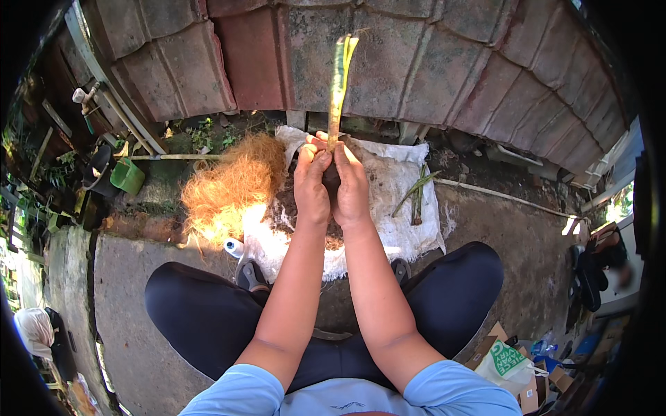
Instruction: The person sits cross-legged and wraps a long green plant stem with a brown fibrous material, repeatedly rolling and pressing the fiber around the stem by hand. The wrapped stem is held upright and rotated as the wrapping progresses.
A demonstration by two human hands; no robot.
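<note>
Both my hands are cupped around a dark ball of soil (pixel 331 179) at the foot of an upright green and yellow plant cutting (pixel 338 88). My left hand (pixel 312 187) presses from the left, and my right hand (pixel 351 184) from the right, thumbs near the stem base. Below them a white woven sack (pixel 385 229) lies spread on the ground with loose dark soil on it. A few green cut stems (pixel 417 197) rest on the sack's right part. Left of the sack sits a heap of orange-brown fibre (pixel 234 187).
A white spool or bottle (pixel 233 247) stands by my left foot. Roof tiles (pixel 364 67) hang over the far side. Farther left are a green container (pixel 127 177) and a tap (pixel 80 96); a pipe (pixel 504 196) runs right. Cardboard boxes and a plastic bag (pixel 504 364) lie lower right.
</note>
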